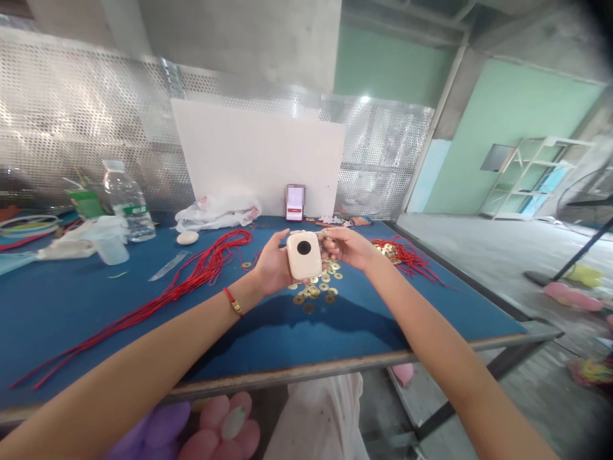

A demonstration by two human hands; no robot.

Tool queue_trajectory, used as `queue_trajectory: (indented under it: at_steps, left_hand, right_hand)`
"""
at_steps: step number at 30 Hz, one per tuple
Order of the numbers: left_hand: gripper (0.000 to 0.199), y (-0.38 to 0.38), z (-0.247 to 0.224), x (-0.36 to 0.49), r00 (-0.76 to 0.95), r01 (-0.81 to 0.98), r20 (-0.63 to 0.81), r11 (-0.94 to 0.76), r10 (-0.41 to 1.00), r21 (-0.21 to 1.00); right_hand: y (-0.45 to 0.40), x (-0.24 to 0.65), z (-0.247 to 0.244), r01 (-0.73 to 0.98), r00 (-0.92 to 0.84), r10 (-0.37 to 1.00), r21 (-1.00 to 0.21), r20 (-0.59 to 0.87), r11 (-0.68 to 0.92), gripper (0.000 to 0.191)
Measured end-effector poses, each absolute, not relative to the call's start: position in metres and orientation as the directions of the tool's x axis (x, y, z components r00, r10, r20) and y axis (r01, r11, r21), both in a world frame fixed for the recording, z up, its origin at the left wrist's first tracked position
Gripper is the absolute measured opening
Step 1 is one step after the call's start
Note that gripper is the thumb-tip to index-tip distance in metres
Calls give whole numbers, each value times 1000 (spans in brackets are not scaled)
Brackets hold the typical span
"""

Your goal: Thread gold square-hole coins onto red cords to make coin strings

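On the blue table [306, 369], the left hand [272, 265] lay cupped under a cream plastic device [304, 254] above scattered brass coins [313, 287], while the right hand [347, 248] pinched its upper corner.

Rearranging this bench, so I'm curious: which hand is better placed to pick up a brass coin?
Right, probably: the right hand sits beside the coins, only its fingertips at the cream device's edge, while the left hand cradles the device.
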State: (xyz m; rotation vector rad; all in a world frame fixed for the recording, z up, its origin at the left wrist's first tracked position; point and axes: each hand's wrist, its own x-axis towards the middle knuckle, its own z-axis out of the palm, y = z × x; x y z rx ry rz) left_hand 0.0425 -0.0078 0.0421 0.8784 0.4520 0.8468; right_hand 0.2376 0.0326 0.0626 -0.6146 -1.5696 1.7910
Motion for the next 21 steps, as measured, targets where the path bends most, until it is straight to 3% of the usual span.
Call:
queue_trajectory:
  at_steps: [8,14,21]
  left_hand:
    - [47,-4,47,36,592,-340,-176,442,786,830]
    - [41,-5,47,38,525,-328,-256,471,812,819]
    - [38,-9,44,47,572,-229,-282,481,770,847]
  right_hand:
    - [27,238,66,-44,-616,787,-999,39,15,24]
    - [21,233,65,54,-543,834,-987,100,153,22]
    - [21,226,62,84,-521,763,-866,383,492,19]
